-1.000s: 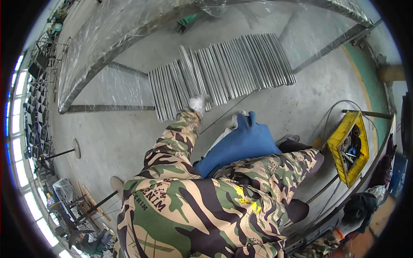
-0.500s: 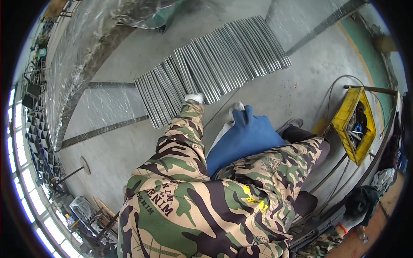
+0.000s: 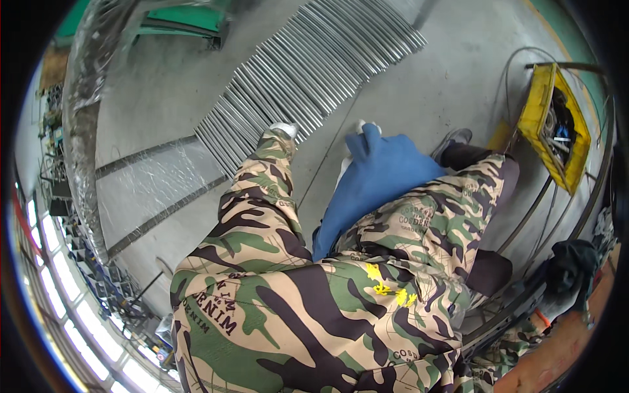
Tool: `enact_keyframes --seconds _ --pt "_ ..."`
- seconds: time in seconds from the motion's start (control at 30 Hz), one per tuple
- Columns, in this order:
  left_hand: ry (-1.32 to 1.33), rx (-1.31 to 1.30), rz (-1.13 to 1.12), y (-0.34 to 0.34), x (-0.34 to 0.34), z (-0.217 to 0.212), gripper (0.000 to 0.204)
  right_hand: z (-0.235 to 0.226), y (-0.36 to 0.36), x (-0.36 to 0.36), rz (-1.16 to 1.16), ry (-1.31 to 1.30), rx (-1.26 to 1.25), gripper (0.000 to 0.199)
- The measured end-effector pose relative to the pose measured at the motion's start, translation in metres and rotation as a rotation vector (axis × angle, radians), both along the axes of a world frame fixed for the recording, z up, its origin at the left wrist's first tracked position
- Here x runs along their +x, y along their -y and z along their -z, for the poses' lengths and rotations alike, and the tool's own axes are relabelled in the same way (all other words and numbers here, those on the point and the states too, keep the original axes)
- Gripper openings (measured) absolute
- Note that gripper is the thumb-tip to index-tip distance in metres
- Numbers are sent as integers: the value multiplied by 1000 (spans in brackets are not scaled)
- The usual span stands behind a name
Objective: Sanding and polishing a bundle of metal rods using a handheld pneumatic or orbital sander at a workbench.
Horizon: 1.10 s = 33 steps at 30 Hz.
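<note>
A row of grey metal tubes (image 3: 314, 59) lies side by side on a rack, slanting from the upper right down to the left. My left hand (image 3: 283, 128), in a white glove, is at the near edge of the tubes, below a camouflage sleeve. Its fingers are too hidden to tell how they are set. My right sleeve (image 3: 426, 216) bends out to the right; I cannot make out the hand. Blue cloth (image 3: 386, 170) hangs between my arms. A small white patch (image 3: 360, 125) shows at its far tip, its kind unclear.
Clear plastic sheeting (image 3: 82, 118) hangs along the left. A yellow crate (image 3: 536, 101) with cables and small tools stands at the right, on a metal frame. Below it is a dark cloth (image 3: 567, 262). A grey shoe (image 3: 458, 136) rests on the concrete floor.
The view has swung, so the tubes sit higher and more steeply slanted, and the crate sits higher. Green shows at the upper left. My left glove stays at the tubes' near edge.
</note>
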State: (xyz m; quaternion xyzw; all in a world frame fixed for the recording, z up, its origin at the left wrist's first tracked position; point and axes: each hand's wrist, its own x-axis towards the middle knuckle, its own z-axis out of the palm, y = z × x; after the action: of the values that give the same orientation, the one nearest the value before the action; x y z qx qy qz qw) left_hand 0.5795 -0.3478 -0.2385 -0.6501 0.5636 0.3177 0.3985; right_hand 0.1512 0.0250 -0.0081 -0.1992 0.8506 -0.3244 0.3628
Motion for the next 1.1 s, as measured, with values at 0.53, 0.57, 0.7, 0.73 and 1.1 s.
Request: enact_keyframes --seconds 0.53,0.57,0.7,0.73,1.1 --pt "102 -84 404 -11 38 -22 65 35 98 106 -106 -140 71 20" --pt "41 -71 507 -23 36 -43 56 13 27 68 95 -81 4 20" --pt "-520 222 654 -56 57 36 42 -105 -320 -125 917 2 -289 24" --pt "-546 171 631 -71 46 65 40 -119 -352 -134 989 -4 -311 25" --pt "-408 -90 329 -4 88 163 43 -75 -389 -138 1211 2 -383 37"
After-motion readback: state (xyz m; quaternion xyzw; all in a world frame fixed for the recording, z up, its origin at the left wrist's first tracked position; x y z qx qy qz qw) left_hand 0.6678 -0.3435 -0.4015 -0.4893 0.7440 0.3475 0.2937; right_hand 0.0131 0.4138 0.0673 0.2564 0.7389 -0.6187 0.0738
